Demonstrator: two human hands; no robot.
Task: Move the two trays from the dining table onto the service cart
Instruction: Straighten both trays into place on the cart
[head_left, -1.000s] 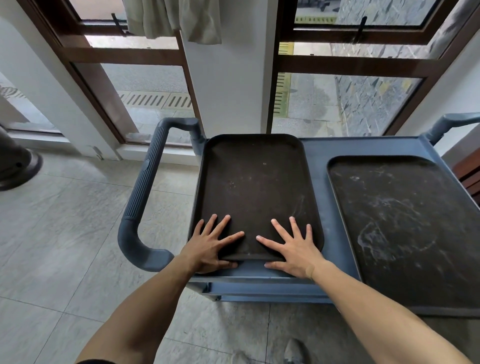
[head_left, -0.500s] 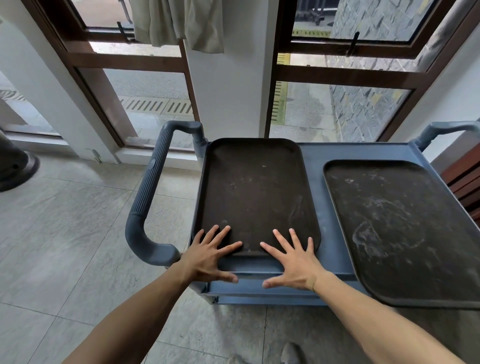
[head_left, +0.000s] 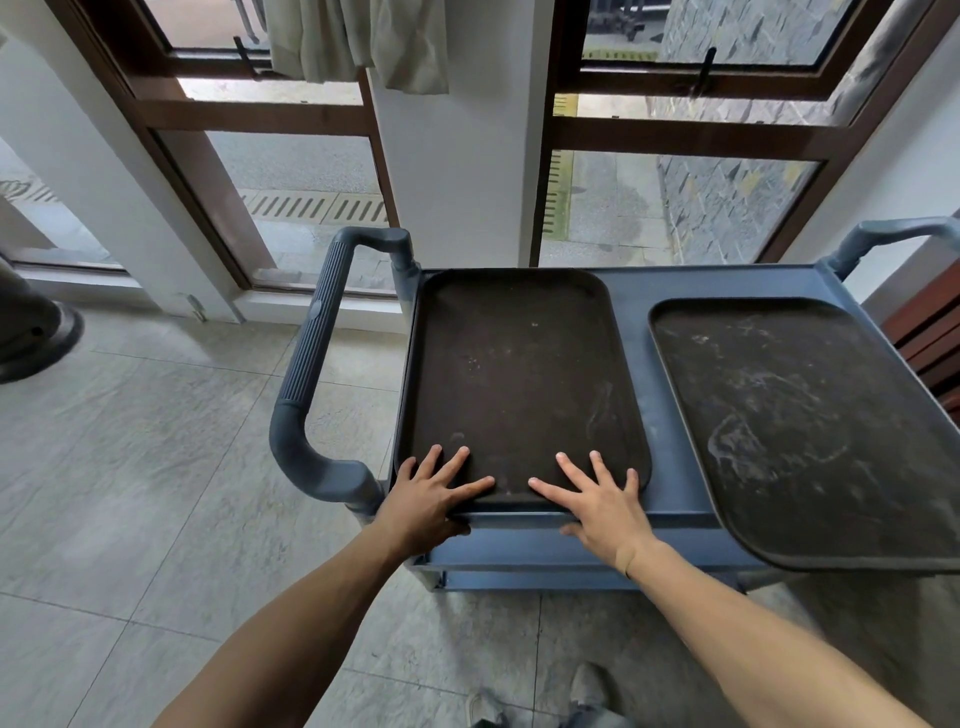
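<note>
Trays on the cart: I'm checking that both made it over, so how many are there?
2. One tray lies on the cart's left side under both hands' fingers; the other tray lies on the right, overhanging the near edge.

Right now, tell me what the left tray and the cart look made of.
Left tray: looks like dark brown moulded plastic, matte and grainy, scuffed with pale marks. Service cart: probably blue-grey moulded plastic, dull finish, with a ribbed handle.
</note>
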